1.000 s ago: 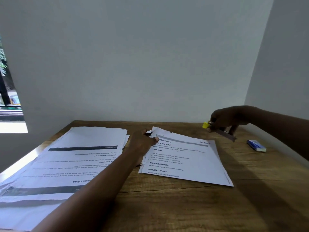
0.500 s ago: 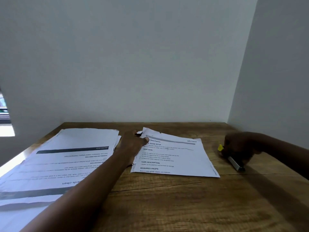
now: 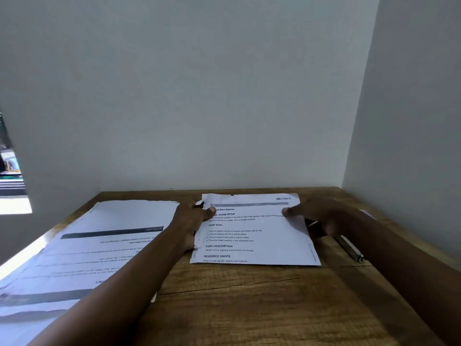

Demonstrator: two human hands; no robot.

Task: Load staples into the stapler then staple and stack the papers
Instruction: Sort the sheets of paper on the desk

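A stapled-looking set of printed papers (image 3: 262, 236) lies on the wooden table (image 3: 249, 308) near the back wall. My left hand (image 3: 197, 216) pinches its top left corner, thumb on the page. My right hand (image 3: 316, 216) rests on the right part of the same sheet, with the index finger stretched out flat on the paper. The stapler (image 3: 350, 249) lies on the table just right of the papers, its front end hidden under my right hand and its silver end sticking out toward me.
A large spread stack of printed papers (image 3: 99, 245) covers the table's left side. Walls close the table at the back and right. A pale sliver of a small box (image 3: 366, 213) shows behind my right forearm. Bare wood lies in front.
My right hand set the stapler down on the table at the right, let it go and moved left onto the papers. My left hand stayed at the papers' corner.
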